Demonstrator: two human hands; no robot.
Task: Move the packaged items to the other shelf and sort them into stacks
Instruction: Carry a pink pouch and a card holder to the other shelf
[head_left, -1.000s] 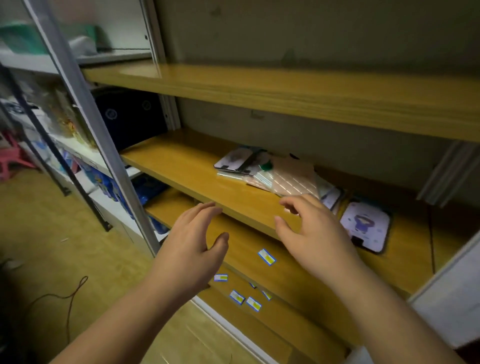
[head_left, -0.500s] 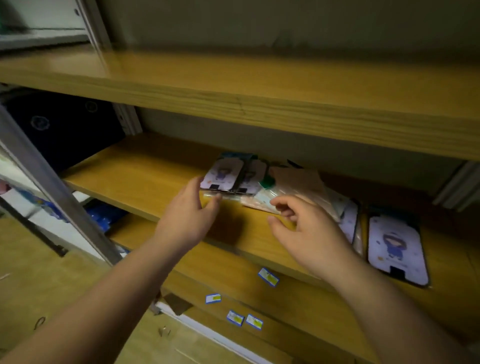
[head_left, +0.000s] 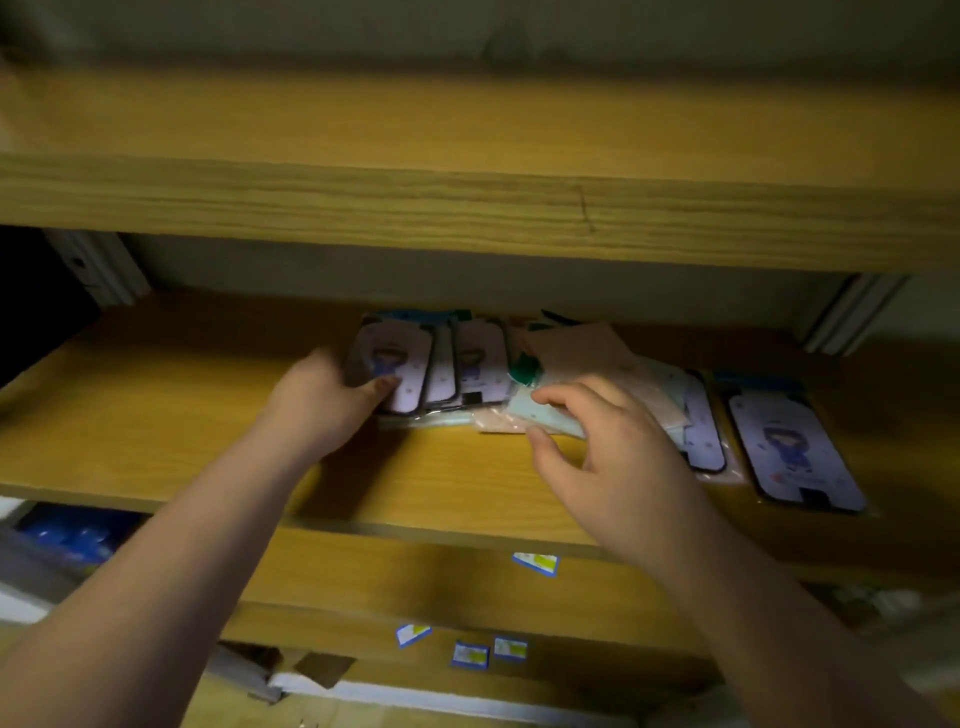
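Note:
A loose pile of packaged items lies on the middle wooden shelf (head_left: 156, 415). My left hand (head_left: 322, 400) grips the left edge of a pale purple cartoon-print package (head_left: 400, 364), thumb on its face. Beside it lies a second purple package (head_left: 478, 364). My right hand (head_left: 608, 452) pinches the near corner of a pale green and pink flat packet (head_left: 524, 415) that lies under a beige packet (head_left: 582, 353). Two more purple packages (head_left: 795, 452) lie flat at the right.
The upper wooden shelf (head_left: 467, 197) overhangs close above the pile. A lower shelf (head_left: 415, 582) carries small blue and yellow labels (head_left: 535, 563). Metal uprights (head_left: 98, 270) stand at the back left and back right. Blue items (head_left: 67, 535) sit low on the left.
Both hands have reached forward onto the pile. My left hand now grips the purple package and my right hand pinches the flat packet. The view has moved closer to the shelf.

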